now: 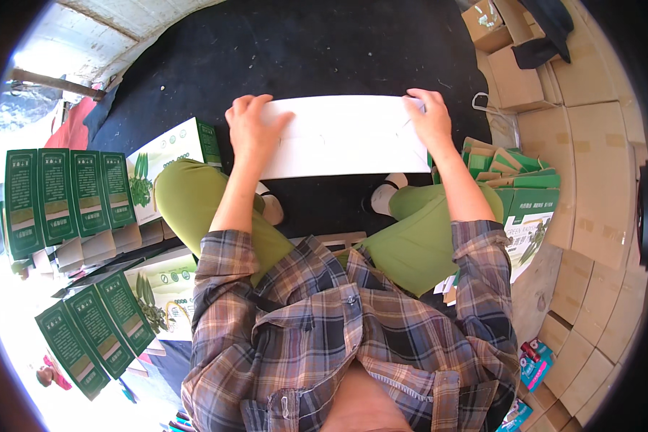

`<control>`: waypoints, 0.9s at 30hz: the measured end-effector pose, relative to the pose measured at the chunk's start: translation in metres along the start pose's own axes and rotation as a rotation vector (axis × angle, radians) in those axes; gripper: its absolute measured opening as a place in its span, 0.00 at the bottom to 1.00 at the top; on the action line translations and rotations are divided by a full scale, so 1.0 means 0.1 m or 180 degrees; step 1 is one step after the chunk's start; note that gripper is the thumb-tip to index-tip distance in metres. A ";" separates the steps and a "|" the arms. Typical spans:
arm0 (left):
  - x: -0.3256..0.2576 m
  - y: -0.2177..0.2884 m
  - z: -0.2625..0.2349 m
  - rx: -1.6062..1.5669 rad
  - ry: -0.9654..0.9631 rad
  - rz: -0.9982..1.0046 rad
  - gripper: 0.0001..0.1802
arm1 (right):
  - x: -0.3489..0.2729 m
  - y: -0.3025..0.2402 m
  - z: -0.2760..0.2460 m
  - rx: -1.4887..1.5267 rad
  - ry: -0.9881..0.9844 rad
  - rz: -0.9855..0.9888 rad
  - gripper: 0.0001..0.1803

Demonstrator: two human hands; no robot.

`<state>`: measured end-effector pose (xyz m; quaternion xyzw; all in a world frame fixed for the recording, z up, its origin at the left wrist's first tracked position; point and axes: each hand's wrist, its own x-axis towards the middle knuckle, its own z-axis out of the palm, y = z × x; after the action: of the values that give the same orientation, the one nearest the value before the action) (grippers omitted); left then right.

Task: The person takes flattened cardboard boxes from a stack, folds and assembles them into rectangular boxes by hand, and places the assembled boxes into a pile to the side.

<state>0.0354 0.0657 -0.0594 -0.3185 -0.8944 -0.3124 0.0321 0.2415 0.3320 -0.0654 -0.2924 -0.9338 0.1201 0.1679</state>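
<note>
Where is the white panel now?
In the head view, the white panel is at upper centre, between the left hand on its left end and the right hand on its right.

Small pale lines of print stand on the four dark green panels (85, 194) at left and the three green panels (93, 331) below them; larger lettering marks the white-and-green carton (528, 225) at right.

Black floor sheet (302, 57) — pale specks scattered across. The person's feet (383, 199) rest on it; green-and-white boxes (173, 162) stand at left, green carton (530, 201) at right — undersides hidden, exact contact unclear.
</note>
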 end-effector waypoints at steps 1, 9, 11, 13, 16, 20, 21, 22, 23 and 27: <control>0.04 -0.11 0.00 -0.0294 0.0217 -0.0084 0.21 | 0.04 0.21 0.05 0.1096 0.0082 0.0657 0.23; -0.17 -1.22 0.24 -0.4097 -0.1316 -0.3546 0.26 | -0.13 0.30 0.30 0.3056 -0.1888 0.3321 0.32; -0.12 -0.62 0.23 -0.4263 -0.1590 -0.3752 0.26 | -0.26 0.60 0.22 0.3333 -0.1810 0.3354 0.32; -0.11 -0.85 0.08 -0.4413 -0.1737 -0.3601 0.26 | -0.17 0.56 0.20 0.3949 -0.1954 0.3216 0.29; -0.20 -0.94 0.00 -0.4205 -0.1526 -0.2961 0.33 | -0.09 0.38 0.00 0.4061 -0.1444 0.2825 0.26; -0.17 -0.70 -0.07 -0.4007 -0.1287 -0.2284 0.35 | -0.07 0.59 -0.07 0.4239 -0.0578 0.2366 0.21; -0.17 -0.70 -0.11 -0.4047 -0.1157 -0.2457 0.35 | -0.04 0.50 -0.13 0.4018 -0.0542 0.2604 0.22; -0.16 -0.70 -0.13 -0.4089 -0.1030 -0.2630 0.36 | -0.03 0.47 -0.12 0.4030 -0.0551 0.2589 0.22; -0.16 -0.74 -0.09 -0.4095 -0.1010 -0.2707 0.33 | -0.02 0.44 -0.12 0.3868 -0.0547 0.2628 0.23; -0.20 -0.73 -0.02 -0.3794 -0.0917 -0.3032 0.23 | -0.05 0.22 -0.18 0.3510 -0.1068 0.2503 0.28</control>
<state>0.0076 0.0098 -0.1027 0.0993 -0.6111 -0.6764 -0.3990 0.2630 0.3486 -0.0573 -0.4584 -0.5747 0.6721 0.0895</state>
